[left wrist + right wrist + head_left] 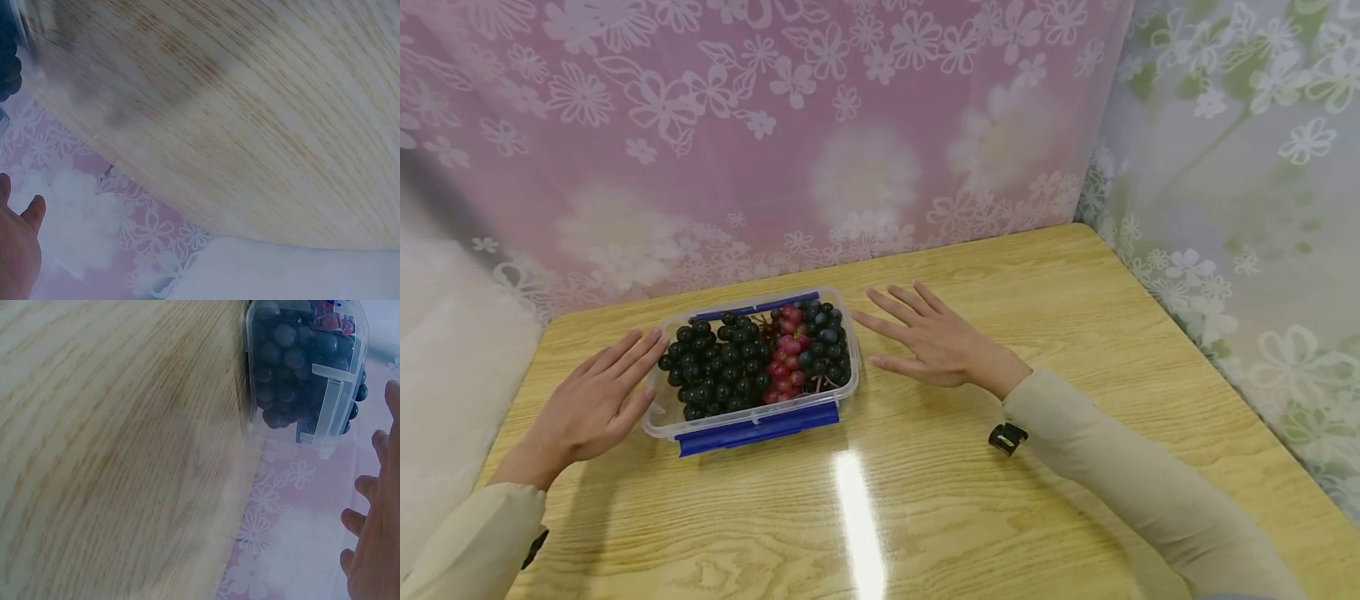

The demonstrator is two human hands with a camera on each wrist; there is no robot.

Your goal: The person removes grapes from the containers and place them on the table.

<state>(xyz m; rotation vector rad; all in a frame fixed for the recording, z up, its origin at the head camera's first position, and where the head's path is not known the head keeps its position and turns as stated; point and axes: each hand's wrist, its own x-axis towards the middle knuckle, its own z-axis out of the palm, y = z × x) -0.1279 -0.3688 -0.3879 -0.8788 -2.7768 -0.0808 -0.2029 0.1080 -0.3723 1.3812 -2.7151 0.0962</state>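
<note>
A clear plastic container [658, 427] with blue side clips stands on the table, left of the middle in the head view. Bunches of black grapes [718, 367], red grapes [786, 358] and dark blue grapes [826, 337] fill it side by side. My left hand [591, 400] is at its left end, fingers straight, fingertips right at the rim. To the right of the container, my right hand [928, 337] hovers with fingers spread and nothing held. In the right wrist view, dark grapes [287, 356] show through the container's end wall, with the right hand [378, 531] beside it.
The wooden table [985, 483] has a rounded far corner at the right. Behind it hangs a pink flowered curtain [775, 167], and a pale flowered one [1240, 208] hangs along the right side. A black wrist strap [1007, 437] hangs below the right sleeve.
</note>
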